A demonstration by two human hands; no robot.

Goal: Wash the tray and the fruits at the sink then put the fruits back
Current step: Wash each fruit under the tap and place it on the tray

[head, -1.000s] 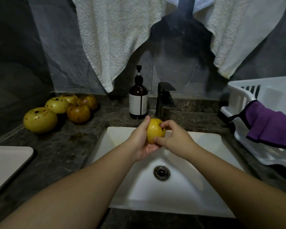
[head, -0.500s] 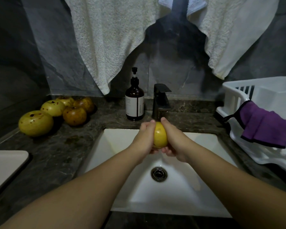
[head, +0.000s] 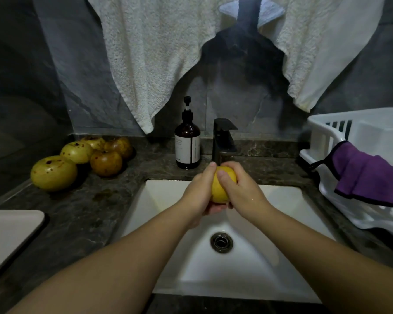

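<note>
Right now I see the left hand (head: pixel 199 191) and right hand (head: pixel 241 189) both grasping a round yellow fruit (head: pixel 222 186) between them above the white rectangular sink (head: pixel 270 279), under the black faucet (head: pixel 222 139); five more spotted yellow-brown fruits (head: pixel 82 159) sit at the tabletop's back left corner.

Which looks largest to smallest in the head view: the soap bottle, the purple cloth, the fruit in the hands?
1. purple cloth
2. soap bottle
3. yellow fruit, partly hidden by the left hand and right hand

Nearness to the camera differs, so true sizes are unsure.
</note>
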